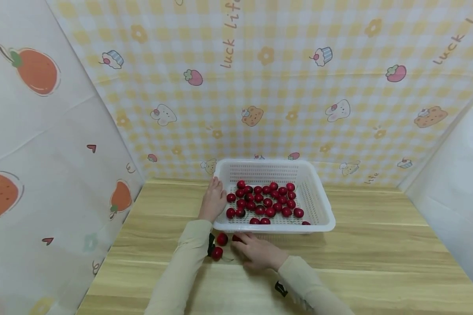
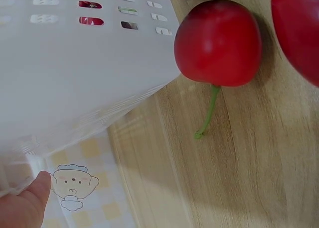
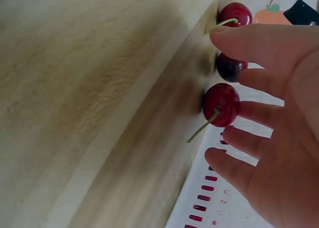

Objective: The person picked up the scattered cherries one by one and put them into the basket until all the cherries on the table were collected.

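Note:
A white plastic basket (image 1: 322,210) with slotted walls stands on the table, with many red cherries (image 1: 277,207) inside it. My left hand (image 1: 213,200) holds its left rim, thumb over the inner side and fingers along the outside. In the left wrist view only one fingertip (image 2: 37,195) shows beside the basket wall. In front of the basket, my right hand (image 1: 260,251) reaches with spread, slightly bent fingers to a stemmed cherry (image 3: 222,104). Its fingers are beside that cherry, with the thumb apart. Two more cherries, one dark (image 3: 232,67) and one red (image 3: 235,14), lie nearby.
Wood-grain table (image 1: 378,245) extends around the basket. A yellow checked cloth (image 1: 284,87) hangs close behind it, and a white printed cloth (image 1: 63,131) stands at the left. Loose cherries (image 1: 217,253) lie between the forearms, close to the left wrist strap (image 1: 210,245).

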Motion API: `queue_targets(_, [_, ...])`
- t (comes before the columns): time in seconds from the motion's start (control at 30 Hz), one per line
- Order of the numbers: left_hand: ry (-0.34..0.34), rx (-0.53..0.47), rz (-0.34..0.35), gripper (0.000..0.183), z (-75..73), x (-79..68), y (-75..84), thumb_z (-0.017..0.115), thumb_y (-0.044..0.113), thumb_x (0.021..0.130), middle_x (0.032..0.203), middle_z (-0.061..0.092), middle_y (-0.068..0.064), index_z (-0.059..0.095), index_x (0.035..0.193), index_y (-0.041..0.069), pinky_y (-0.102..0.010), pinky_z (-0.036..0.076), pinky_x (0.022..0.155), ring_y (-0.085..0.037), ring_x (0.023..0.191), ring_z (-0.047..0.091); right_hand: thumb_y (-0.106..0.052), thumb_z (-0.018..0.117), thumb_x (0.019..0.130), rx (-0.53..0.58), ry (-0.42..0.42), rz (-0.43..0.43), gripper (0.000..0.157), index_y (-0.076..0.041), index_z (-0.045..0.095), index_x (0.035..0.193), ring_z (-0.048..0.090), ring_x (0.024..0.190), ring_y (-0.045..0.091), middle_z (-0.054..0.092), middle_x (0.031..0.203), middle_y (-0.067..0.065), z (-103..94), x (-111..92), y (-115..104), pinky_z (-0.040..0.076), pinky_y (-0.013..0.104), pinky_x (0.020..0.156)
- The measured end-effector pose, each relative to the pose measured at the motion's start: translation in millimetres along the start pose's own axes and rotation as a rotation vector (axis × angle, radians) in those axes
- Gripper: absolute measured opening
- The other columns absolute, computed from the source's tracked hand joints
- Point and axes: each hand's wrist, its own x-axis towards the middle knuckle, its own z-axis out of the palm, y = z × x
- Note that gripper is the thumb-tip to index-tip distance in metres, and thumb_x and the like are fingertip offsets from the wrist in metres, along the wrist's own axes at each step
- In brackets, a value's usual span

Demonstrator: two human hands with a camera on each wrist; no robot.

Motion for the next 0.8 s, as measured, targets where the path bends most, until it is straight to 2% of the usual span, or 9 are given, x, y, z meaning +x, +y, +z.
queue_targets(0.13, [-0.004,0.004,-0.001,0.045,-1.1,-0.3,0.6,0.045,0.016,0.093,0.143,0.028,-0.023,0.041,0.129,-0.010,-0.041,0.020,0.111,-0.033,0.135,0.022,-0.017,0.070,0.073,0.000,0.024,-0.011,0.063,-0.009,0.047,0.130,0.038,0.124,0.027,0.035,0.138,0.011,2.4,1,2,0.045,0.031,0.095])
queue_targets(0.33, [-0.012,-0.005,-0.010,0.045,-1.5,-1.3,1.7,0.045,0.016,0.093,0.143,0.027,-0.023,0.041,0.129,-0.010,-0.041,0.019,0.111,-0.033,0.135,0.022,-0.009,0.070,0.073,-0.037,0.075,-0.048,0.052,-0.008,0.054,0.122,0.051,0.108,0.020,0.050,0.118,0.007,7.4,0,5,0.047,0.026,0.091])
queue_targets(0.57, [-0.014,-0.007,-0.001,0.045,-2.5,-1.7,2.5,0.045,0.015,0.092,0.142,0.027,-0.024,0.041,0.129,-0.011,-0.042,0.020,0.111,-0.033,0.135,0.020,-0.003,0.068,0.074,0.001,0.080,-0.038,0.033,-0.012,0.064,0.106,0.059,0.084,0.008,0.059,0.094,-0.001,12.9,-3,9,0.050,0.017,0.076])
queue_targets(0.8, [-0.020,0.003,-0.005,0.045,-2.8,-1.3,2.5,0.045,0.016,0.093,0.143,0.027,-0.023,0.041,0.130,-0.010,-0.043,0.021,0.110,-0.034,0.135,0.020,0.001,0.066,0.072,0.016,0.076,-0.049,0.032,-0.017,0.068,0.099,0.059,0.078,0.003,0.062,0.090,-0.006,13.0,-6,10,0.049,0.013,0.070])
